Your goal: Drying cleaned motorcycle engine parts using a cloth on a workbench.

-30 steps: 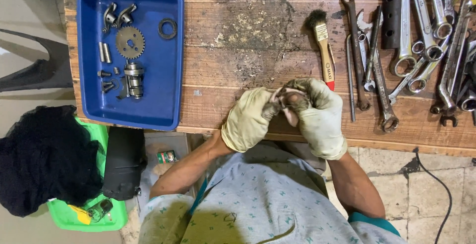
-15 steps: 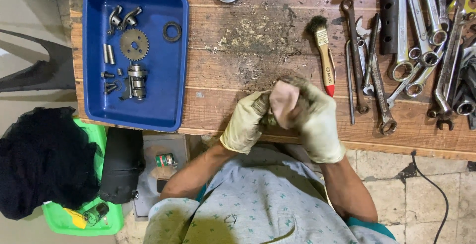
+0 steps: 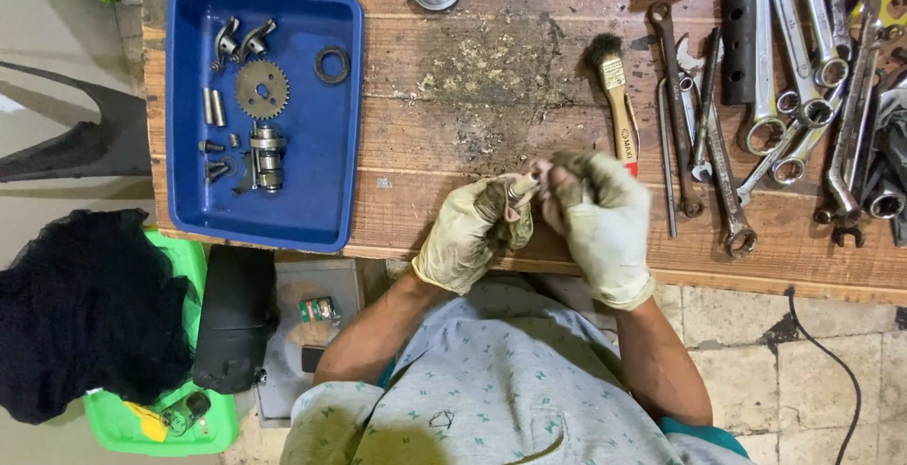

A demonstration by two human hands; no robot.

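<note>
Head view, looking down at a worn brown wooden bench (image 3: pixel 472 77). Close to its near edge, two hands in dirty pale gloves, meeting just above the wood.

Left hand (image 3: pixel 468 238) curled up, fingers bent in and pinching a small grey metal part (image 3: pixel 522 186). Right hand (image 3: pixel 600 224) curled too, fingertips pressed on the same part from the other side. Part mostly hidden by the gloves, so hard to tell its shape.

Looks like cleaning or checking this one small piece. Next move calls for a firm pinch and slow, small finger moves, so as not to drop it off the edge.

Well off to the left, a blue plastic tray (image 3: pixel 184 144) with a gear and little bits. Just to the right, a wooden-handled brush (image 3: pixel 616 96), then a row of steel wrenches (image 3: pixel 803 77).
</note>
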